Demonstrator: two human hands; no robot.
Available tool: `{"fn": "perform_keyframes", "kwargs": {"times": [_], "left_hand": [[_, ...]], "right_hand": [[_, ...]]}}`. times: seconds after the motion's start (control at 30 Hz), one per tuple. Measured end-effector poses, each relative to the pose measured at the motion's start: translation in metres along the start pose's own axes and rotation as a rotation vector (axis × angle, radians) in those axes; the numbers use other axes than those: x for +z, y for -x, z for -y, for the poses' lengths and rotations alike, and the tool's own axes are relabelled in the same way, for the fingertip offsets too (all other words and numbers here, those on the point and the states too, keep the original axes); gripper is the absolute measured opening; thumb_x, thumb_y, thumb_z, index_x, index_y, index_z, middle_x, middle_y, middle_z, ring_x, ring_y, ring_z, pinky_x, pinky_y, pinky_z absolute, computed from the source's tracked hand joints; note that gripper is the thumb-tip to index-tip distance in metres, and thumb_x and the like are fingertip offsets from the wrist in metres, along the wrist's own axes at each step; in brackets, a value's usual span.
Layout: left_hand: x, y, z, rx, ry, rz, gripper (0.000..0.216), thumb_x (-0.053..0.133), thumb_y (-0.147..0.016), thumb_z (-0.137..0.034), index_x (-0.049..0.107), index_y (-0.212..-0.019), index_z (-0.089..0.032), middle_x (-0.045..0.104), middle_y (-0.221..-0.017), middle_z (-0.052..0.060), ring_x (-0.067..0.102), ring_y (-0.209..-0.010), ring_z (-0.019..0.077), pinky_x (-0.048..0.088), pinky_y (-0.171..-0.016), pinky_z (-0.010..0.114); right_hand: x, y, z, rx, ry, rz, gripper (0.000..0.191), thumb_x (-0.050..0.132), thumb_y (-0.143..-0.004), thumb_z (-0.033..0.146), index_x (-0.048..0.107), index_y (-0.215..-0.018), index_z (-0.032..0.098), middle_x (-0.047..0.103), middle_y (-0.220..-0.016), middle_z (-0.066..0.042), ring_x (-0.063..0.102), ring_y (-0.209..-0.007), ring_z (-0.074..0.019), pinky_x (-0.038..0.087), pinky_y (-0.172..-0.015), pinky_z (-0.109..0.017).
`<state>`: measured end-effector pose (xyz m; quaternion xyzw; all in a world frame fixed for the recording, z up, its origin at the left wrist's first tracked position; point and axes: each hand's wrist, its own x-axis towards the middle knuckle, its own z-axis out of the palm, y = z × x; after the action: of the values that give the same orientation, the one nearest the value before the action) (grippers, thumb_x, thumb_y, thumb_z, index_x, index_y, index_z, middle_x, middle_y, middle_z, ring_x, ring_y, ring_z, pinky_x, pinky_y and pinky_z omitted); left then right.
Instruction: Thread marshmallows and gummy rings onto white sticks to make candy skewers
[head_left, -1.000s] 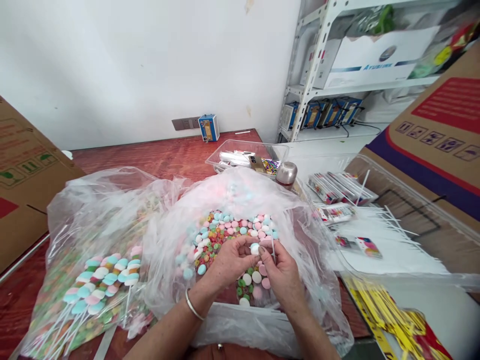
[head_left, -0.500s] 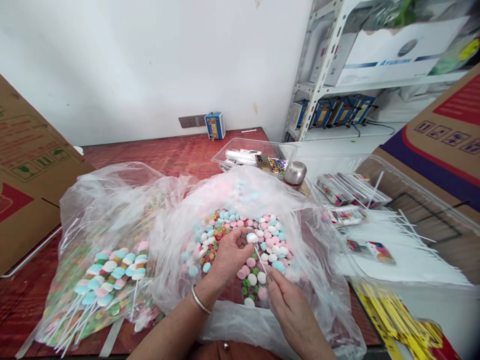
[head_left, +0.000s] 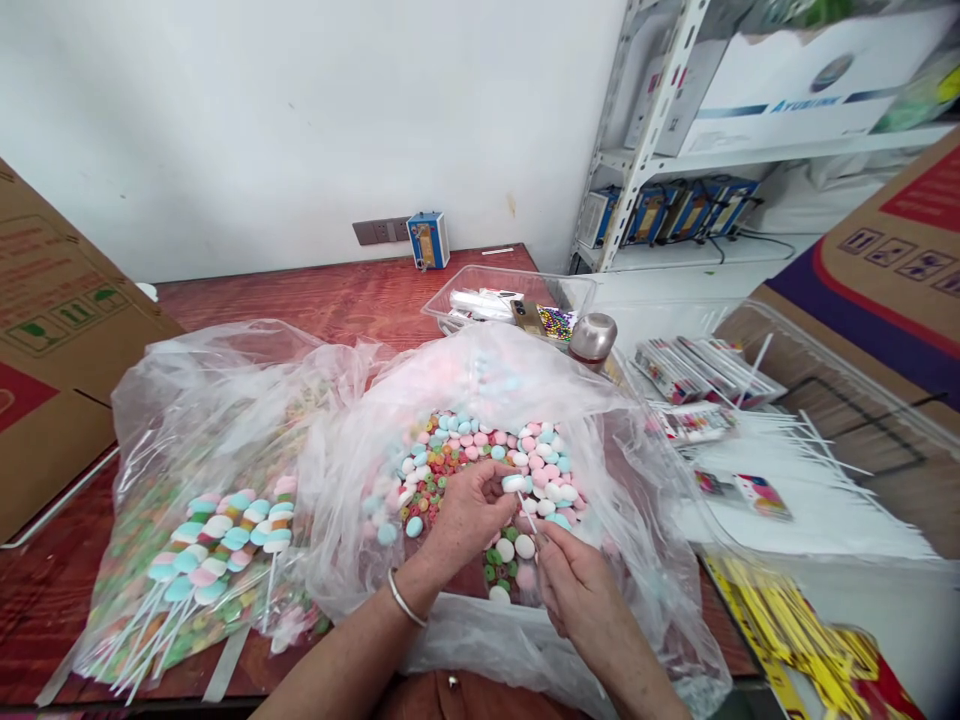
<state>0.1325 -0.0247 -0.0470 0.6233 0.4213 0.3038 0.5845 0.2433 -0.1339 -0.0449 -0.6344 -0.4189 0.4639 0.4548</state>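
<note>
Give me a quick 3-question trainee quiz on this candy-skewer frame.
1. True or false: the left hand pinches a white candy.
2. What does the right hand hold? A) scissors B) a thin white stick C) a tape roll
3. Where do the finished skewers lie relative to the open candy bag?

Key: 1 true. 2 B. 3 In the clear bag to its left.

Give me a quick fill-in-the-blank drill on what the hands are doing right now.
1. The left hand pinches a ____ candy disc.
2. The right hand holds a thin white ____.
3. The loose candies lie in a clear plastic ____.
4. The finished skewers lie to the ____ of the hands.

Missing: white; stick; bag; left
</note>
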Motion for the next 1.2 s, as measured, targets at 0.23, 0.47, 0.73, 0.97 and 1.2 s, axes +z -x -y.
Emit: {"fn": "perform_keyframes", "kwargs": {"times": [0.23, 0.47, 0.73, 0.97, 1.2], "left_hand": [[0.007, 0.013, 0.011, 0.077, -0.11, 0.009, 0.03, 0.057, -0.074, -0.011, 0.07, -0.1, -0.017, 0.069, -0.073, 0.0, 0.065, -0.063, 0.0134, 0.051, -0.058, 0.022], [-0.008, 0.055, 0.013, 0.334, -0.332, 0.131, 0.055, 0.054, -0.078, -0.004, 0.059, -0.129, -0.023, 0.069, -0.117, 0.005, 0.065, -0.102, 0.0183, 0.049, -0.093, 0.03], [-0.084, 0.047, 0.041, 0.234, -0.904, -0.325, 0.023, 0.049, -0.092, -0.012, 0.068, -0.102, -0.02, 0.068, -0.102, 0.008, 0.059, -0.102, 0.0233, 0.046, -0.092, 0.037], [-0.091, 0.017, 0.055, 0.281, -1.169, -0.377, 0.016, 0.058, -0.09, -0.019, 0.069, -0.101, -0.021, 0.066, -0.101, 0.008, 0.055, -0.096, 0.0262, 0.045, -0.086, 0.042], [-0.085, 0.02, 0.051, 0.342, -0.943, -0.395, 0.015, 0.056, -0.086, -0.01, 0.066, -0.092, -0.021, 0.067, -0.1, 0.006, 0.058, -0.1, 0.0236, 0.045, -0.089, 0.038]], "right_hand": [[0.003, 0.0, -0.012, 0.038, 0.044, 0.016, 0.032, 0.037, -0.091, 0.045, 0.058, -0.094, 0.021, 0.037, -0.048, 0.009, 0.034, -0.039, -0.0117, 0.031, -0.04, -0.023], [0.004, -0.005, -0.03, -0.185, 0.412, -0.1, 0.033, 0.035, -0.094, 0.044, 0.055, -0.081, 0.022, 0.06, -0.066, -0.001, 0.055, -0.059, -0.0168, 0.042, -0.056, -0.025], [0.014, -0.006, -0.032, -0.129, 0.645, 0.004, 0.039, 0.032, -0.096, 0.047, 0.043, -0.066, 0.024, 0.053, -0.057, 0.002, 0.052, -0.055, -0.0163, 0.033, -0.055, -0.025], [0.025, -0.007, -0.025, -0.127, 0.742, 0.134, 0.031, 0.031, -0.096, 0.037, 0.043, -0.071, 0.024, 0.057, -0.063, 0.0, 0.055, -0.06, -0.0175, 0.031, -0.058, -0.025], [0.033, -0.008, -0.016, -0.133, 0.765, 0.159, 0.027, 0.033, -0.096, 0.03, 0.051, -0.077, 0.023, 0.064, -0.07, -0.001, 0.057, -0.064, -0.0178, 0.029, -0.059, -0.026]]}}
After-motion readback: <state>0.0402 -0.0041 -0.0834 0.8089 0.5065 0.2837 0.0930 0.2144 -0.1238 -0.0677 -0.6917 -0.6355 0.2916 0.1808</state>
